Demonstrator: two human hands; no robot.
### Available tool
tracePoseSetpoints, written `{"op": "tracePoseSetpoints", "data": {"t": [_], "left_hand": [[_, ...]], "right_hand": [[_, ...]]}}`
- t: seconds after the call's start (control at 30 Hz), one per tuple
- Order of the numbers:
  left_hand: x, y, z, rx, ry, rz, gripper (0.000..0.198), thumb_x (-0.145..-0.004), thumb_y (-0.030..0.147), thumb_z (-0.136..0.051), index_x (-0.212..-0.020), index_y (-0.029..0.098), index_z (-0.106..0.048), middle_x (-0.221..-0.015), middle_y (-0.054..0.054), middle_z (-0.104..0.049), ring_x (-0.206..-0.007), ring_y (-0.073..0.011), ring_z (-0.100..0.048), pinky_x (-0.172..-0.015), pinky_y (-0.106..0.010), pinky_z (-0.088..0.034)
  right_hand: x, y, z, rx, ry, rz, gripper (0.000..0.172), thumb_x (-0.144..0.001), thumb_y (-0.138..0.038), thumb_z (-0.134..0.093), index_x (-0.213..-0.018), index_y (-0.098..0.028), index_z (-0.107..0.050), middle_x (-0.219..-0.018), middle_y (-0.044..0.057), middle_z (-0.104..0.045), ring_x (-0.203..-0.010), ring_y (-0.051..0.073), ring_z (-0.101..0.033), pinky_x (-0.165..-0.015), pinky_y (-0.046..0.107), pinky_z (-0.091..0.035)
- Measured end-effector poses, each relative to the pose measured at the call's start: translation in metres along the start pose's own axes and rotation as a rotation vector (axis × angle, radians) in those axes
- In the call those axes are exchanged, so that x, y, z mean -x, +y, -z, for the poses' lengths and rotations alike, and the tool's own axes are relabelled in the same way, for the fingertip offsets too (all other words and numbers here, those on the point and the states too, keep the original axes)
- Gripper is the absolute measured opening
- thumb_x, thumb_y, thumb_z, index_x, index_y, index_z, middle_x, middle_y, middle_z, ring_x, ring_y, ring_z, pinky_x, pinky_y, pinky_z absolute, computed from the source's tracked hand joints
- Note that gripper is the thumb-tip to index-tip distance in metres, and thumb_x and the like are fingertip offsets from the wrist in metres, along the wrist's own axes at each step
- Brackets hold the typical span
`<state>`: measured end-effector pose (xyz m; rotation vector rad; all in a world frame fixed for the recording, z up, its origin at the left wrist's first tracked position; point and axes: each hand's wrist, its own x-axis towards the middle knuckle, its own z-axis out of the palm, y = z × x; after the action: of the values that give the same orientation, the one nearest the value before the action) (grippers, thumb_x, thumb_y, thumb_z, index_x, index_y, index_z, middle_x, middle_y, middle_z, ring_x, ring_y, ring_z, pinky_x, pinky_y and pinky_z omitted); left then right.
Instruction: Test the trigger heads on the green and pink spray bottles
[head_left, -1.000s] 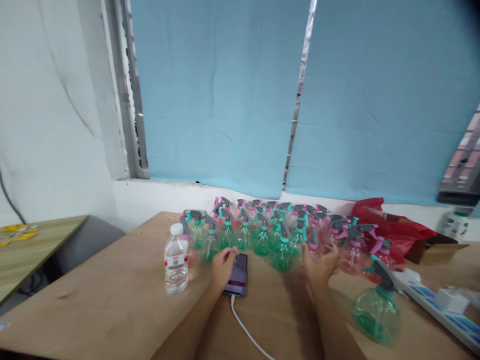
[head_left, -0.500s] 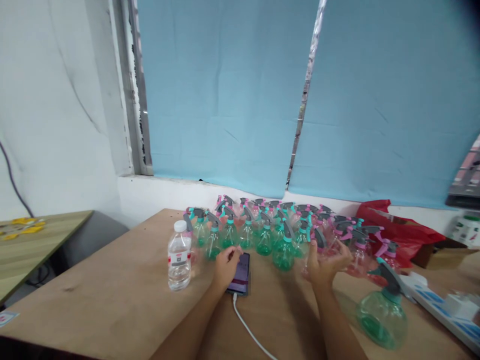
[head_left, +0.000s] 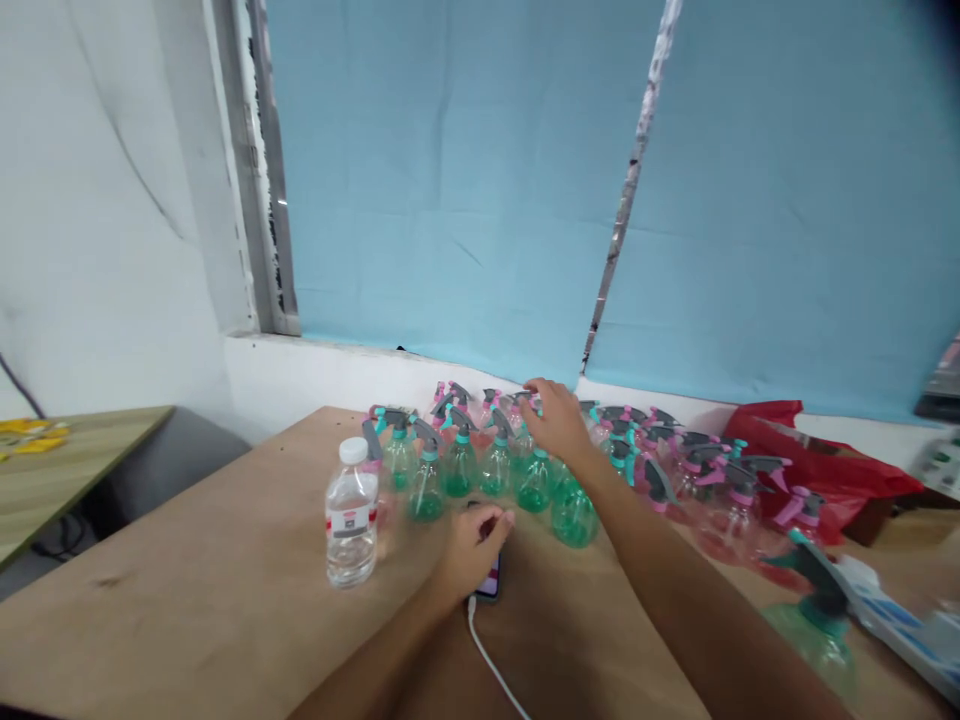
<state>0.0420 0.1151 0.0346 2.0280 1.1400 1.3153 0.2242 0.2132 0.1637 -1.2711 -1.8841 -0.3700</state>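
Note:
My left hand (head_left: pixel 474 548) is curled over a smartphone (head_left: pixel 491 580) lying on the table and hides most of it. Thumb and fingertips are drawn close together; whether something small is between them I cannot make out. Stretched over the group of spray bottles, my right hand (head_left: pixel 556 418) has thumb and fingers apart. Its fingertips are beside a grey-and-pink spray head (head_left: pixel 519 398) in the back rows; contact is unclear. Green-tinted spray bottles (head_left: pixel 533 485) with turquoise-and-grey heads stand in front. Pinkish spray bottles (head_left: pixel 726 525) stand behind and to the right.
A clear water bottle (head_left: pixel 352 525) with a white cap stands left on the wooden table (head_left: pixel 225 590). A white cable (head_left: pixel 491 655) runs from the phone. At right are a green spray bottle (head_left: pixel 821 630), a power strip (head_left: pixel 896 610) and a red plastic bag (head_left: pixel 817 460).
My right hand has moved forward and left, from the front right of the bottles to over their back rows. My left hand has shifted slightly nearer and right over the phone. The view has turned slightly.

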Motion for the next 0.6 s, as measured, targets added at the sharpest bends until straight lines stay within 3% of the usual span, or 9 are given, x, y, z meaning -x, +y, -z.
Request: {"op": "tracePoseSetpoints", "data": {"t": [0.1, 0.17, 0.4, 0.6], "left_hand": [[0.005, 0.005, 0.005, -0.072, -0.104, -0.097, 0.045, -0.099, 0.042, -0.050, -0.061, 0.019, -0.059, -0.059, 0.002, -0.052, -0.060, -0.0128, -0.051, -0.059, -0.024, -0.035], [0.007, 0.003, 0.007, -0.080, -0.148, -0.110, 0.043, -0.098, 0.040, -0.051, -0.062, 0.019, -0.058, -0.059, 0.002, -0.052, -0.059, -0.0121, -0.051, -0.059, -0.024, -0.033], [0.005, -0.013, 0.004, 0.050, -0.048, 0.080, 0.053, -0.101, 0.054, -0.046, -0.063, 0.019, -0.057, -0.058, 0.002, -0.053, -0.058, -0.0132, -0.051, -0.056, -0.023, -0.034], [0.005, -0.022, 0.001, 0.060, -0.024, 0.011, 0.053, -0.102, 0.053, -0.047, -0.064, 0.019, -0.061, -0.058, -0.001, -0.057, -0.055, -0.0132, -0.051, -0.053, -0.023, -0.035]], "right_hand": [[-0.044, 0.012, -0.026, 0.065, -0.282, -0.192, 0.045, -0.100, -0.048, -0.047, -0.136, -0.022, -0.054, -0.131, 0.013, -0.066, -0.123, 0.032, -0.058, -0.100, 0.041, -0.043], [-0.066, 0.019, -0.043, 0.096, -0.401, -0.260, 0.051, -0.101, -0.054, -0.045, -0.140, -0.021, -0.051, -0.136, 0.015, -0.063, -0.125, 0.032, -0.058, -0.099, 0.040, -0.044], [-0.106, 0.040, -0.097, 0.172, -0.545, -0.284, 0.062, -0.099, -0.064, -0.044, -0.143, -0.020, -0.052, -0.140, 0.020, -0.059, -0.131, 0.038, -0.053, -0.103, 0.047, -0.041], [-0.124, 0.058, -0.126, 0.217, -0.671, -0.302, 0.076, -0.094, -0.077, -0.040, -0.146, -0.024, -0.053, -0.143, 0.021, -0.056, -0.134, 0.041, -0.051, -0.107, 0.055, -0.035]]}}
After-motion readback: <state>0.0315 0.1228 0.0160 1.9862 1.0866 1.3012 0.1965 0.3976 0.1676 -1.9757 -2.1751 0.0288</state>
